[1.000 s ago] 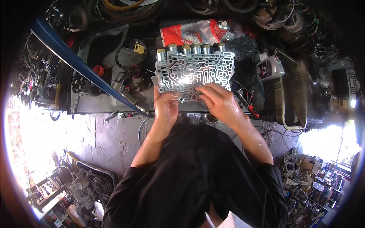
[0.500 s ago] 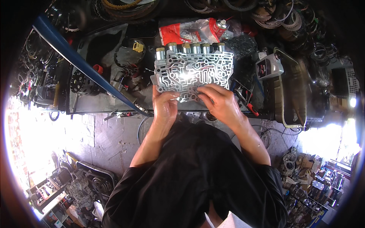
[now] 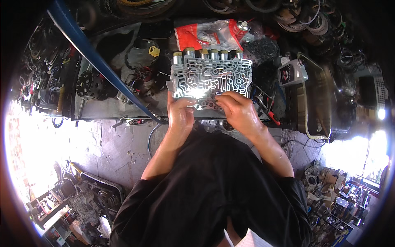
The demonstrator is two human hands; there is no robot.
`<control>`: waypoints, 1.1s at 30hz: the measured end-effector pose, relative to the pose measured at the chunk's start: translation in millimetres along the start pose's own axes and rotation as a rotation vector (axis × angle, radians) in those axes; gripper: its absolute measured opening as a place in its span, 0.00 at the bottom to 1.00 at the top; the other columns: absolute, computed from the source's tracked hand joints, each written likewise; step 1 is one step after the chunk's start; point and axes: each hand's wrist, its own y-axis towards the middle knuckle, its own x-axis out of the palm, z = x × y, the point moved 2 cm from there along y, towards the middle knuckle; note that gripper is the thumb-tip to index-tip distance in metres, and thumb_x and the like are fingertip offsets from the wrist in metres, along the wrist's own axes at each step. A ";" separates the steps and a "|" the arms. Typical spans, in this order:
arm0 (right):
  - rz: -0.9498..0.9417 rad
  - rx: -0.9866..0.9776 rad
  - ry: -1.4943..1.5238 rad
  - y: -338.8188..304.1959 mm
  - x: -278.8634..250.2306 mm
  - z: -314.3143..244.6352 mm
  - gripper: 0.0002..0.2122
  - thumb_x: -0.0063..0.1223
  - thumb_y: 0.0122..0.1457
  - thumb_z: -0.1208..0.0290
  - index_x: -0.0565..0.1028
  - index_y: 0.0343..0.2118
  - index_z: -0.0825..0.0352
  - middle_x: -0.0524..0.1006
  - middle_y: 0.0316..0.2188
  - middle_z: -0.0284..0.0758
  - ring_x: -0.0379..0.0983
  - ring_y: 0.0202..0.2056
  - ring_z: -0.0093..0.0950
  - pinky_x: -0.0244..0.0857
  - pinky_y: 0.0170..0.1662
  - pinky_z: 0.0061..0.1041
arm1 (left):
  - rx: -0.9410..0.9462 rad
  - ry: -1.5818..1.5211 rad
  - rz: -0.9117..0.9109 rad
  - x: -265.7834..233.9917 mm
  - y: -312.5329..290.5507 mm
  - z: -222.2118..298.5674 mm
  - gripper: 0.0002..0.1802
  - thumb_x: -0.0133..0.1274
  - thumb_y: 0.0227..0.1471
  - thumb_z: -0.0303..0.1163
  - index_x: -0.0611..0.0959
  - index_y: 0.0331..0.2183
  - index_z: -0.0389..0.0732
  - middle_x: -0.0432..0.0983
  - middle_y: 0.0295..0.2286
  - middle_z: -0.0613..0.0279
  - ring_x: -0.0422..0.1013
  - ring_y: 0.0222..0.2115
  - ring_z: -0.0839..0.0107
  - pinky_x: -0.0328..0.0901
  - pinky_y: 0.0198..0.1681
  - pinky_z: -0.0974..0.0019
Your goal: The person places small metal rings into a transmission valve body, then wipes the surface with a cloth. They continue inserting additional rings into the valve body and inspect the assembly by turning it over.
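A silvery transmission valve body [image 3: 214, 76], cut with winding channels, is held up at the near side of the workbench. Along its far edge stands a row of several cylindrical solenoids [image 3: 204, 54]. My left hand [image 3: 180, 115] grips its near left corner, thumb on top and the other fingers hidden underneath. Over the near right part, my right hand [image 3: 239, 110] has thumb and fingers drawn together at the channelled face. Whatever those fingertips pinch is too small or covered to make out. Bright glare washes out the middle of the near channels.
Beyond the valve body lie a red and clear plastic bag [image 3: 187, 38] and a spray can [image 3: 242, 29]. To the right are red-handled pliers [image 3: 273, 118], a light grey bottle [image 3: 293, 73] and a deep metal pan [image 3: 302, 121]. A blue hose-like band [image 3: 98, 66] crosses the left side.
The valve body has tilted a little and its glare has shifted toward the near left. My right fingertips have moved slightly and drawn closer together; my left hand keeps its grip.
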 end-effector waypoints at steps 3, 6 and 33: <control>0.035 -0.022 0.005 -1.3 3.5 -0.2 0.10 0.65 0.55 0.85 0.82 0.41 0.72 0.82 0.35 0.41 0.82 0.33 0.39 0.78 0.35 0.32 | -0.015 -0.001 0.022 0.2 -2.6 1.9 0.24 0.51 0.41 0.16 0.79 0.42 0.47 0.79 0.26 0.68 0.73 0.21 0.77 0.60 0.16 0.77; 0.048 0.027 0.022 -2.5 7.9 -1.3 0.10 0.65 0.55 0.85 0.82 0.40 0.72 0.82 0.35 0.42 0.82 0.33 0.40 0.77 0.35 0.33 | -0.001 -0.010 0.038 2.6 -6.6 1.9 0.25 0.51 0.40 0.17 0.79 0.44 0.47 0.80 0.26 0.67 0.74 0.21 0.77 0.61 0.16 0.77; 0.231 0.713 1.087 -11.0 20.3 28.2 0.33 0.73 0.50 0.87 0.67 0.59 0.72 0.80 0.49 0.38 0.79 0.48 0.26 0.77 0.52 0.29 | 0.094 -0.121 -0.199 -8.4 -2.7 -1.8 0.37 0.50 0.36 0.06 0.76 0.51 0.40 0.82 0.41 0.58 0.79 0.41 0.61 0.74 0.44 0.62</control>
